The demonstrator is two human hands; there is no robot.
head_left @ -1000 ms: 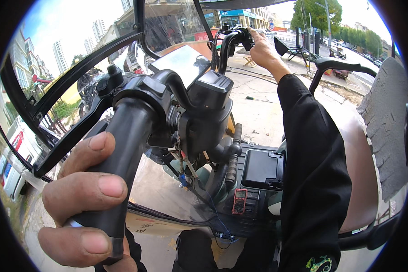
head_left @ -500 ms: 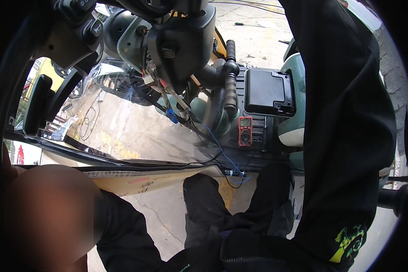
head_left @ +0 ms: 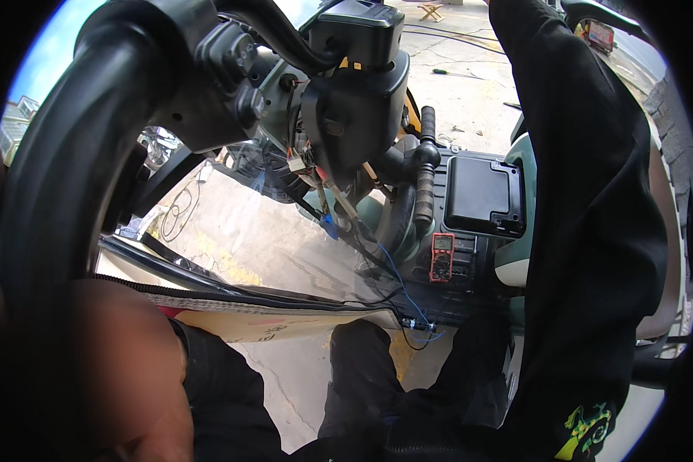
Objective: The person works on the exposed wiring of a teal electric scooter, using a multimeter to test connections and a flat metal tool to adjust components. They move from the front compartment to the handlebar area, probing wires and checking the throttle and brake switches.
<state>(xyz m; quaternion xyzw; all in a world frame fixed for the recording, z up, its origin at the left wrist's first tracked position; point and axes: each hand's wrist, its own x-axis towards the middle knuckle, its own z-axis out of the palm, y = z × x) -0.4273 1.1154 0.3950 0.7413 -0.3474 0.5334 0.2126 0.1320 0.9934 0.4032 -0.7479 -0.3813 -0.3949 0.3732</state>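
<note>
My right arm in a black sleeve (head_left: 593, 215) reaches up along the right side; its hand lies beyond the top edge. On the lower left, a blurred skin-coloured area (head_left: 131, 362) sits beside a black sleeve (head_left: 215, 385), so the fingers of my left hand cannot be made out. Closest to that blur is a thick black bar (head_left: 54, 192) with a switch housing (head_left: 235, 69). Loose wires (head_left: 304, 165) hang under a black column cover (head_left: 354, 108). A red multimeter (head_left: 442, 257) lies on the vehicle's dark floor.
A ribbed grip bar (head_left: 425, 185) stands beside a black rectangular box (head_left: 481, 192). Blue wire (head_left: 396, 273) runs down to a small connector (head_left: 420, 326) at the floor's edge. A clear sheet (head_left: 277, 239) and cream panel (head_left: 285, 319) border the left. Concrete (head_left: 470, 100) lies beyond.
My view has shifted up and to the left, so the vehicle parts appear lower and further right. More of the thick black bar shows. The multimeter stays on the floor.
</note>
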